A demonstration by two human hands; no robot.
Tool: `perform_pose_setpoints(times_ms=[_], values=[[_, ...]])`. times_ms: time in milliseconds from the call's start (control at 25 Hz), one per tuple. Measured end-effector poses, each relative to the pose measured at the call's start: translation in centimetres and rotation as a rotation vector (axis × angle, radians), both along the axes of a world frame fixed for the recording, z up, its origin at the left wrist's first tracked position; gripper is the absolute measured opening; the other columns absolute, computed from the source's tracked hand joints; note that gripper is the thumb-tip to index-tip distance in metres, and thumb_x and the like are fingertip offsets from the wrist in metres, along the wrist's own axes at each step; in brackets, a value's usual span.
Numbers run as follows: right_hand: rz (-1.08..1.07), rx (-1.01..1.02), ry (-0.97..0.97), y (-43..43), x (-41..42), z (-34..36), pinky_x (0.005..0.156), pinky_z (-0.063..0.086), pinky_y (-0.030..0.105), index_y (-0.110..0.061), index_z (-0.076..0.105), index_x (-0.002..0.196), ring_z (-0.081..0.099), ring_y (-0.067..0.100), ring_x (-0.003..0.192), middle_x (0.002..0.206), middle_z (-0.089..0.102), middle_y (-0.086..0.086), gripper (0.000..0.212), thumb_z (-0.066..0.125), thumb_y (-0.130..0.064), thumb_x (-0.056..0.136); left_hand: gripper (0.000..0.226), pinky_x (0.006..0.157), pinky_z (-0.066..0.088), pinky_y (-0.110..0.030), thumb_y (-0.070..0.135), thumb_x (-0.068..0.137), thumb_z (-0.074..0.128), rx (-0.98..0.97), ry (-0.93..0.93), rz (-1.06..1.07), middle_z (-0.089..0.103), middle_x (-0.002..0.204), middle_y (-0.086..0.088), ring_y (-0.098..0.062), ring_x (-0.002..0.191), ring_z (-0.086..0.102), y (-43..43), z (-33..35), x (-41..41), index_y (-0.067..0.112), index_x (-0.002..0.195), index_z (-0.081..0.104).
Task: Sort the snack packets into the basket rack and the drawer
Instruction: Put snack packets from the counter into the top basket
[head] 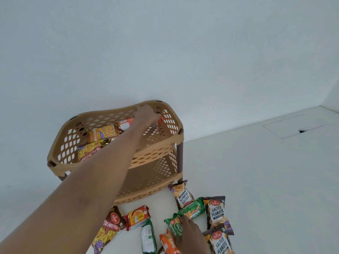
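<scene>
Left forearm runs from the bottom-left corner up across the basket rack (117,160), left hand (146,114) inside the top basket near its far right corner, fingers closed around a red packet (160,120) whose end pokes out beside the far wall. Right hand (190,233) low at the bottom edge, resting on a green packet (175,225) on the floor; fingers curled over it, cannot tell whether it actually grips. Top basket also holds a red-white packet (125,123) just beside the left hand, an orange-yellow packet (103,133) mid-basket, and a yellow-maroon namkeen packet (88,153) at the near left corner. Lower shelf of the rack looks bare from this angle. On the white floor (256,180) in front of the rack: three salted peanuts packets (217,212) to the right, a green biscuit packet (191,209) between them, a red-yellow packet (137,216), a white-green packet (147,235), an orange packet (167,242) touching the right hand, and a maroon packet (111,222) partly under the left forearm. Drawer not visible
</scene>
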State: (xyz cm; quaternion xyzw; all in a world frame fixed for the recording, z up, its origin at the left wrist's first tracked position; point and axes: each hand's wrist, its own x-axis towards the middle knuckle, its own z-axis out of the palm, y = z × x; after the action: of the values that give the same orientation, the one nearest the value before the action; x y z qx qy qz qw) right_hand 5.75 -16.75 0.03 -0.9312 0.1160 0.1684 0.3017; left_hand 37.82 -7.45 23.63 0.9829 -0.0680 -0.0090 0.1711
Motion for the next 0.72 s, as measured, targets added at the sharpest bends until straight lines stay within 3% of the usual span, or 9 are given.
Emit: perform_pose_setpoints(times_ms=[40, 120, 200, 280, 400, 600, 720], values=[[0.005, -0.008, 0.002, -0.1, 0.1, 0.1, 0.107, 0.048, 0.035, -0.016, 0.037, 0.146, 0.056, 0.022, 0.128, 0.140, 0.054, 0.001, 0.058, 0.062, -0.035, 0.098, 0.053, 0.121, 0.037, -0.055, 0.046, 0.099, 0.053, 0.049, 0.055, 0.017, 0.064, 0.140, -0.017, -0.038, 0.142, 0.045, -0.4, 0.0, 0.6, 0.005, 0.129, 0.067], [0.009, -0.017, -0.002, -0.2, 0.1, 0.3, 0.107, 0.048, 0.034, -0.017, 0.036, 0.146, 0.056, 0.022, 0.128, 0.139, 0.055, 0.001, 0.059, 0.063, -0.035, 0.097, 0.062, 0.127, 0.025, -0.058, 0.042, 0.099, 0.052, 0.164, 0.128, -0.003, 0.045, 0.160, -0.021, -0.043, 0.155, 0.028, -0.8, 0.1, 1.6, 0.005, 0.150, 0.051], [0.013, -0.017, -0.019, 0.0, 0.1, 0.8, 0.106, 0.049, 0.032, -0.018, 0.035, 0.149, 0.056, 0.020, 0.128, 0.139, 0.056, -0.001, 0.063, 0.063, -0.038, 0.097, 0.059, 0.118, 0.042, -0.052, 0.029, 0.097, 0.063, 0.214, 0.115, -0.041, 0.052, 0.154, -0.023, -0.040, 0.144, 0.048, -0.2, -0.2, 2.0, 0.005, 0.149, 0.050], [0.018, -0.028, -0.054, 0.3, -0.1, 1.8, 0.103, 0.052, 0.030, -0.023, 0.036, 0.149, 0.055, 0.018, 0.126, 0.137, 0.056, -0.004, 0.063, 0.064, -0.041, 0.095, 0.047, 0.107, 0.053, -0.050, 0.024, 0.092, 0.075, 0.280, 0.001, -0.067, 0.068, 0.136, -0.018, -0.036, 0.126, 0.063, 0.9, -0.7, 1.9, 0.007, 0.134, 0.061], [0.007, -0.041, -0.161, 0.7, -0.4, 4.2, 0.096, 0.055, 0.026, -0.032, 0.042, 0.132, 0.056, 0.009, 0.113, 0.121, 0.057, -0.013, 0.048, 0.068, -0.043, 0.093, 0.056, 0.120, 0.034, -0.059, 0.043, 0.090, 0.079, 0.428, -0.141, -0.086, 0.065, 0.142, -0.011, -0.035, 0.141, 0.052, 2.2, -1.2, 1.9, 0.016, 0.136, 0.064], [-0.067, -0.012, -0.360, -0.2, -0.4, 11.1, 0.085, 0.050, 0.017, -0.041, 0.043, 0.134, 0.058, 0.001, 0.102, 0.116, 0.057, -0.020, 0.051, 0.069, -0.045, 0.091, 0.067, 0.125, 0.015, -0.067, 0.051, 0.101, 0.059, 0.377, -0.004, -0.176, 0.028, 0.172, -0.015, -0.042, 0.159, 0.024, 4.3, -1.8, 1.9, 0.019, 0.158, 0.046], [-0.067, 0.011, -0.598, -1.3, 0.9, 17.5, 0.078, 0.045, 0.018, -0.041, 0.045, 0.135, 0.057, 0.002, 0.101, 0.119, 0.059, -0.019, 0.052, 0.072, -0.042, 0.090, 0.067, 0.122, 0.027, -0.063, 0.042, 0.101, 0.060, 0.247, -0.077, -0.155, 0.035, 0.166, -0.019, -0.042, 0.154, 0.031, 6.7, -0.9, 1.3, 0.017, 0.160, 0.042]])
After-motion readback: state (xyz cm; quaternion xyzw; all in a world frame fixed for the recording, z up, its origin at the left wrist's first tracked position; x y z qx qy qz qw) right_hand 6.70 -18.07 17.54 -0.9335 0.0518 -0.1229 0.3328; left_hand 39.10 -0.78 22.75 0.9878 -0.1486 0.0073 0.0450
